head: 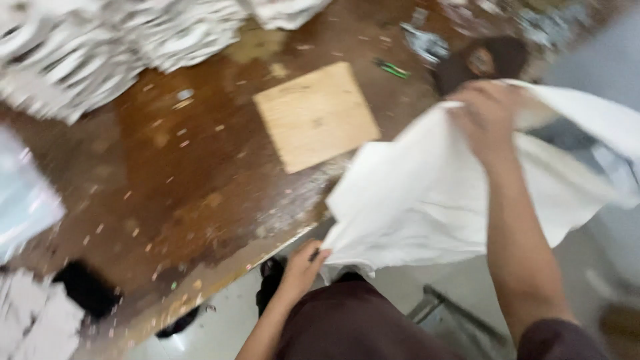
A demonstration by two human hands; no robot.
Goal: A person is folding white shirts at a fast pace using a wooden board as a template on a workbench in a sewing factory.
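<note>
Two bare hands hold one large white sheet of soft fabric (433, 193) spread in the air just off the near edge of a worn brown wooden table (180, 173). The right hand (487, 117) is raised over the table's right part, fingers clenched on the cloth's upper edge; the left hand (303, 263) sits low, just beyond the table's near edge, fingers pinched on the cloth's lower corner. Held so, the sheet hangs taut between a high grip and a low one, part of it over the table's near right edge and the rest over the pale floor (220, 327).

Judged from this hold, the step goes best if both grips stay at the very edges, the cloth is kept stretched so that no fold forms in the middle, and the hanging part is kept clear of the dusty tabletop.

A square pale plywood board (315, 115) lies flat near the table's middle, just beside the cloth and perhaps slightly overlapped by it; motion blur prevents certainty. A small green object (391, 68), too blurred to identify, lies toward the far edge. Heaps of white and grey patterned material (100, 47) crowd the far left corner, and more lies at the near left corner (37, 320). Pale scraps litter the surface and could cling to the cloth. A dark round object (487, 60) sits behind the right hand.
</note>
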